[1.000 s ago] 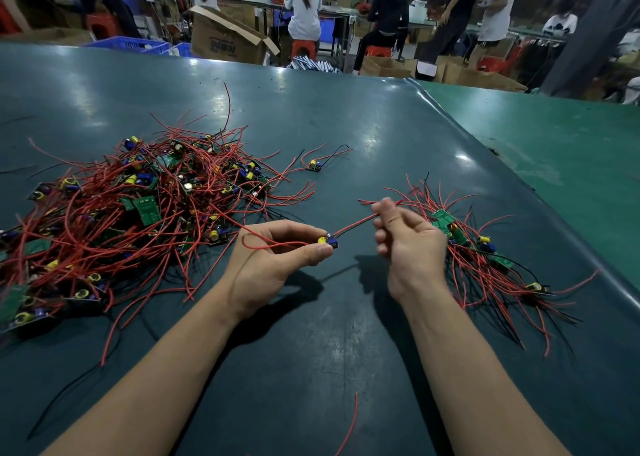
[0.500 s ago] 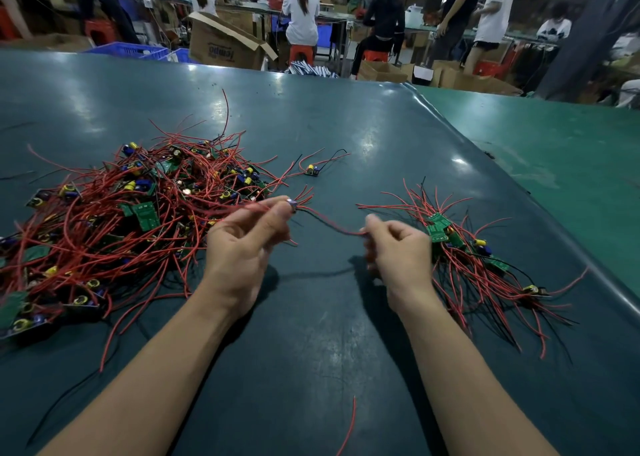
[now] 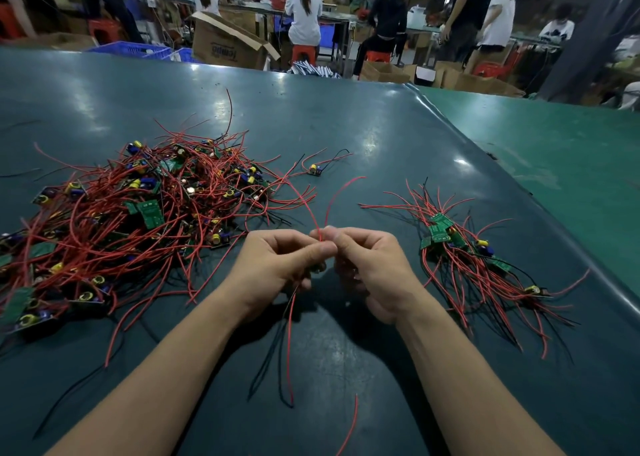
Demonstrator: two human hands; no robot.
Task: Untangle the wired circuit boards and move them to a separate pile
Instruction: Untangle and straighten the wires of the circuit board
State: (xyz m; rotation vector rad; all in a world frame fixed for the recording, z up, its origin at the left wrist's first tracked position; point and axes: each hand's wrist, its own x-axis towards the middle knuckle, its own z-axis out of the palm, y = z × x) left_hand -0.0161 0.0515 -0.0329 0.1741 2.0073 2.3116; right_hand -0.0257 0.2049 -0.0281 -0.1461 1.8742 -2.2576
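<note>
A big tangled pile of green circuit boards with red wires lies on the left of the dark green table. A smaller sorted pile lies on the right. Between them, my left hand and my right hand meet above the table. Both pinch one wired board, which is mostly hidden inside the fingers. Its red wires rise from the fingertips, and a red and a black wire hang below my left hand.
One single board lies apart behind the hands. A loose red wire lies near the table's front. The table's raised right edge borders a lighter green surface. Several people and cardboard boxes stand beyond the far edge.
My hands came together at the centre; before they were apart with a red wire stretched between them. The board's wires now hang below my left hand, and the head camera has tilted slightly.
</note>
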